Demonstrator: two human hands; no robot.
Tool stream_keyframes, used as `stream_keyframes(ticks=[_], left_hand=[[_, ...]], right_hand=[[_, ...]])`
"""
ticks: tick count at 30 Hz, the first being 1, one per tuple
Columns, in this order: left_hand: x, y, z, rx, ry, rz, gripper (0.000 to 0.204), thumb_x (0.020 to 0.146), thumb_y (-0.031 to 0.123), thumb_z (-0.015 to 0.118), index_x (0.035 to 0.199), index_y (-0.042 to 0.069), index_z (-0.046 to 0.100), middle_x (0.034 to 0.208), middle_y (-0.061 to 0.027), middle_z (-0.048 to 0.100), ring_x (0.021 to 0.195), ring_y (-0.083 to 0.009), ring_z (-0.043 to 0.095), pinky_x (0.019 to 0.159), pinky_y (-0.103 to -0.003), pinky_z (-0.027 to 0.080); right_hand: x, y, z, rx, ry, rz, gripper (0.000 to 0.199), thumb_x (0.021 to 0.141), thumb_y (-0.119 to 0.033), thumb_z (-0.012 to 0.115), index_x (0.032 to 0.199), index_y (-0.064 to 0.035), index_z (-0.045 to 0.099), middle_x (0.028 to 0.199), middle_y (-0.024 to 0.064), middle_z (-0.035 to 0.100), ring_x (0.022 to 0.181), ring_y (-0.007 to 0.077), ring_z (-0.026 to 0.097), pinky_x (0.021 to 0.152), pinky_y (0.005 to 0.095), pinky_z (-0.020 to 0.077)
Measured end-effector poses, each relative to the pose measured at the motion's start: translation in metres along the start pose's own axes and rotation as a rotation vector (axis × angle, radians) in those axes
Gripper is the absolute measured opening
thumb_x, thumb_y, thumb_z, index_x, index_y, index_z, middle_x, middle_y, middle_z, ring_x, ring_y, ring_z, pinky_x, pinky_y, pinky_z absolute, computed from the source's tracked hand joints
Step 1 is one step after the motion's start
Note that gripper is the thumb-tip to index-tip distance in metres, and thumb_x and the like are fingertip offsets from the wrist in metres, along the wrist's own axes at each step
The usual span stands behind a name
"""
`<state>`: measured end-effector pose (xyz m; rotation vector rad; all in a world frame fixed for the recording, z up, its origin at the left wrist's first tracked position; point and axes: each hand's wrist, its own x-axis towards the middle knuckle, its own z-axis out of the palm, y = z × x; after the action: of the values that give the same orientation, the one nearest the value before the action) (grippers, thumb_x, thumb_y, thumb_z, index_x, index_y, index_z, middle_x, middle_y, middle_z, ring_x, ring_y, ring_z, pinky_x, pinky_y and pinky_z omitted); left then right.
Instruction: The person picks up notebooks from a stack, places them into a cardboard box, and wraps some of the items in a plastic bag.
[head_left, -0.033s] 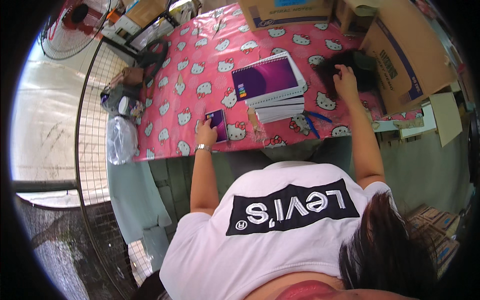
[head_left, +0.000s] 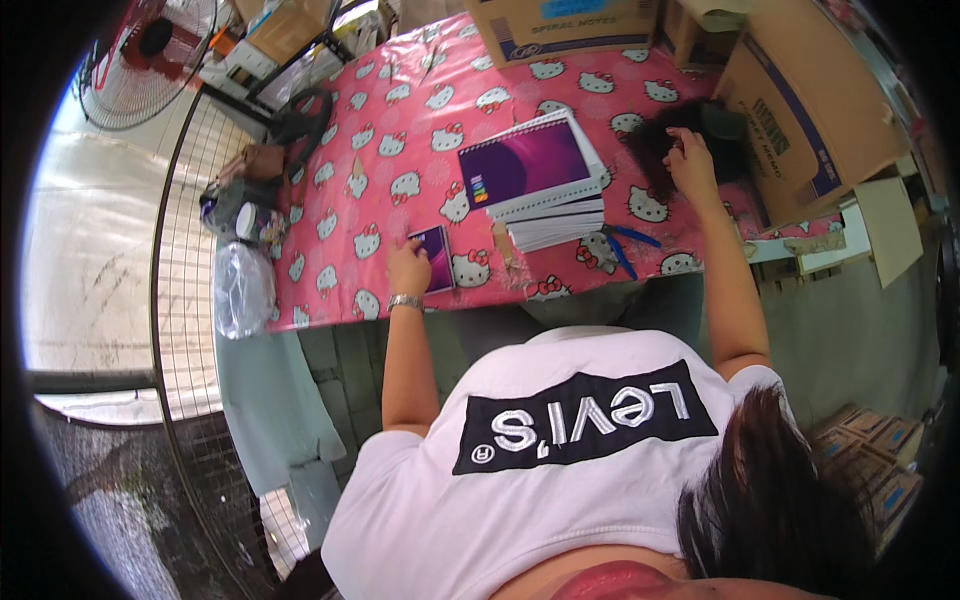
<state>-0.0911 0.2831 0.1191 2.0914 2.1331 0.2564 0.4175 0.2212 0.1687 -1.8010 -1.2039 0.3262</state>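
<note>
Purple, flat notebook (head_left: pixel 437 260) lies by the near edge of the pink surface (head_left: pixel 420 165), with open room beyond. Left hand (head_left: pixel 408 270) touches it; right hand (head_left: pixel 692 168) bends over a fuzzy black heap (head_left: pixel 652 140). I cannot tell if either grip holds anything.

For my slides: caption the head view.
Left hand on a small rectangular purple notebook, right hand over a fuzzy black heap, pink patterned tablecloth.
</note>
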Motion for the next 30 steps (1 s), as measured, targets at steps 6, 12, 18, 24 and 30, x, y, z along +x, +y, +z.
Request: stream_keyframes(ticks=[6, 12, 18, 24, 30], left_hand=[[-0.036, 0.200, -0.172, -0.445, 0.558, 0.951, 0.028, 0.080, 0.021, 0.073, 0.103, 0.006, 0.067, 0.106, -0.0111, 0.066, 0.099, -0.0284, 0.061, 0.086, -0.038, 0.048], [-0.036, 0.242, -0.180, -0.058, 0.155, 1.035, 0.032, 0.075, 0.025, 0.077, 0.102, 0.008, 0.069, 0.103, -0.0065, 0.067, 0.090, -0.0245, 0.065, 0.079, -0.037, 0.052], [-0.015, 0.246, -0.188, -0.108, -0.036, 1.066, 0.030, 0.076, 0.029, 0.075, 0.099, 0.009, 0.070, 0.094, -0.0054, 0.067, 0.080, -0.0224, 0.066, 0.073, -0.035, 0.053], [-0.020, 0.252, -0.194, -0.040, -0.054, 1.085, 0.031, 0.075, 0.028, 0.074, 0.099, 0.009, 0.070, 0.095, -0.0058, 0.067, 0.085, -0.0236, 0.066, 0.074, -0.036, 0.053], [-0.014, 0.250, -0.198, -0.165, -0.148, 1.057, 0.031, 0.075, 0.025, 0.076, 0.100, 0.006, 0.072, 0.096, -0.0071, 0.069, 0.078, -0.0220, 0.068, 0.072, -0.033, 0.054]], right_hand=[[-0.014, -0.081, -0.035, 0.506, -0.057, -0.118, 0.038, 0.081, 0.007, 0.046, 0.115, -0.0033, 0.059, 0.105, 0.0093, 0.060, 0.092, 0.0144, 0.061, 0.078, 0.0258, 0.0478], [-0.029, -0.122, -0.040, 0.516, -0.151, -0.136, 0.033, 0.081, 0.006, 0.048, 0.110, -0.0019, 0.062, 0.095, 0.0042, 0.065, 0.088, 0.0094, 0.058, 0.080, 0.0232, 0.0461], [-0.031, -0.121, -0.045, 0.598, -0.259, -0.052, 0.030, 0.083, 0.004, 0.050, 0.111, -0.0015, 0.062, 0.094, 0.0021, 0.064, 0.083, 0.0064, 0.056, 0.076, 0.0218, 0.0452], [-0.033, -0.132, -0.040, 0.613, -0.325, -0.077, 0.030, 0.085, 0.003, 0.051, 0.114, 0.0001, 0.060, 0.097, 0.0018, 0.062, 0.083, 0.0055, 0.053, 0.074, 0.0204, 0.0436], [-0.033, -0.136, -0.038, 0.690, -0.368, -0.040, 0.030, 0.085, 0.000, 0.052, 0.114, -0.0006, 0.059, 0.093, 0.0022, 0.063, 0.071, 0.0045, 0.051, 0.062, 0.0189, 0.0417]])
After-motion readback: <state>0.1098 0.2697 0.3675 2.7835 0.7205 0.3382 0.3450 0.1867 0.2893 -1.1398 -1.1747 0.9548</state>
